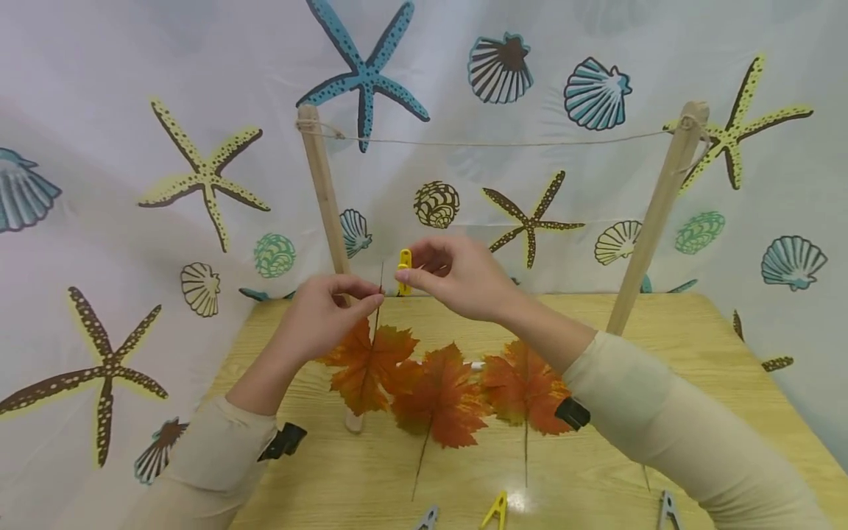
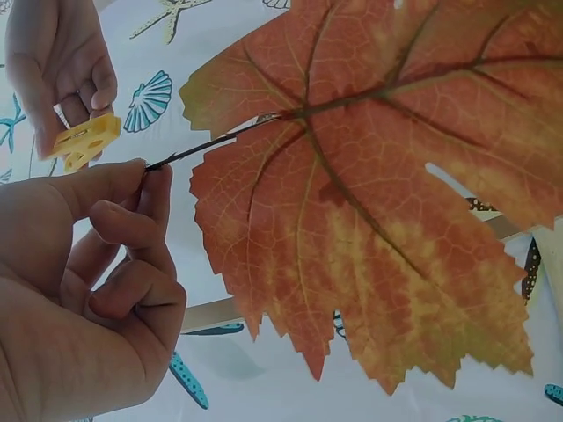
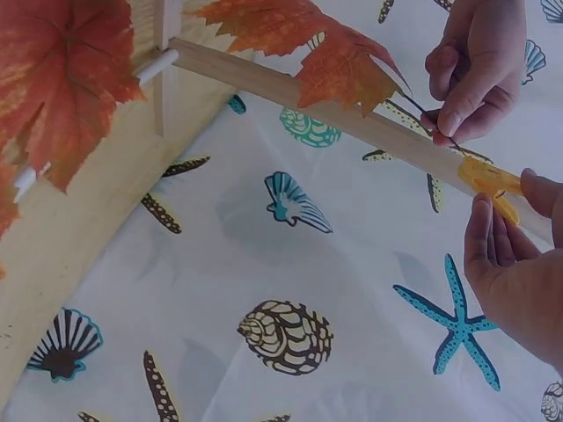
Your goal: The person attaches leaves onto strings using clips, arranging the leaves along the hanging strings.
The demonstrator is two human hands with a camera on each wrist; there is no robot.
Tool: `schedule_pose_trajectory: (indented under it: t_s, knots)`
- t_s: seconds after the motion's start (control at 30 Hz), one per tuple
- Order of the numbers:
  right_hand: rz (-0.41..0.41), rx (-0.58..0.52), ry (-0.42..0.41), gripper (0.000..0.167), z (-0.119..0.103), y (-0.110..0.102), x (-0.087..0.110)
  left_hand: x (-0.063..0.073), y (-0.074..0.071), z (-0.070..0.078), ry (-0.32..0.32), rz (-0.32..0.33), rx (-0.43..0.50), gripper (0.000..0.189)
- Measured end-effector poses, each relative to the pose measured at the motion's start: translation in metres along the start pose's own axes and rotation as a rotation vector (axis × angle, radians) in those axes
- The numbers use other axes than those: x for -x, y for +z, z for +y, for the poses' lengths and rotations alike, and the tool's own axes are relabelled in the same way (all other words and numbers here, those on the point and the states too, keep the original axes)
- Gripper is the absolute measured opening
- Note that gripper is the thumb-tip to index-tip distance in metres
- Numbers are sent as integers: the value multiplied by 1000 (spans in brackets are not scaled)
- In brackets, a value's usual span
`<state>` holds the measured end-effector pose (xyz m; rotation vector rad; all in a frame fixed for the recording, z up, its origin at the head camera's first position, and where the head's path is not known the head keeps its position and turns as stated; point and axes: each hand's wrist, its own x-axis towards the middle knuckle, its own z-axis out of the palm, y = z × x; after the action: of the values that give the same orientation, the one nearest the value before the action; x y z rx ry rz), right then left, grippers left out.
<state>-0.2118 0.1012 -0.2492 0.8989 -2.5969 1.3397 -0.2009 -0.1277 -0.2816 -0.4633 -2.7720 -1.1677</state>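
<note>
My left hand (image 1: 324,313) pinches the dark stem of an orange-red maple leaf (image 1: 369,361) between thumb and forefinger. The leaf hangs below that hand, its stem tip pointing up. In the left wrist view the leaf (image 2: 378,185) fills much of the right side. My right hand (image 1: 464,276) holds a yellow clothespin (image 1: 405,272) by thumb and fingers, just right of the stem tip. The right wrist view shows the clothespin (image 3: 489,183) close to the stem's end; whether they touch I cannot tell. Above both hands a thin string (image 1: 497,143) runs between two wooden posts.
The left post (image 1: 321,180) and right post (image 1: 656,221) stand on the wooden table (image 1: 318,486). Two more maple leaves (image 1: 440,397) (image 1: 526,386) show in the middle. Near the front edge lie a yellow clothespin (image 1: 495,509) and grey clothespins (image 1: 669,508) (image 1: 429,518). A patterned cloth (image 1: 411,29) hangs behind.
</note>
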Motion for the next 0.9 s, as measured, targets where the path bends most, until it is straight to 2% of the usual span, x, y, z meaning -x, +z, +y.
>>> schedule_pose_trajectory:
  t_s: [0.27, 0.43, 0.6, 0.9]
  knots:
    - [62, 8, 1, 30, -13, -11, -16, -8, -10, 9, 10, 34, 13, 21]
    - [75, 3, -16, 28, -22, -15, -27, -10, -19, 15, -5, 35, 6, 23]
    - [97, -18, 8, 26, -35, -20, -33, -14, -26, 21, -5, 47, 16, 24]
    - [99, -18, 30, 28, -53, -26, -42, -20, -32, 27, 16, 117, 29, 23]
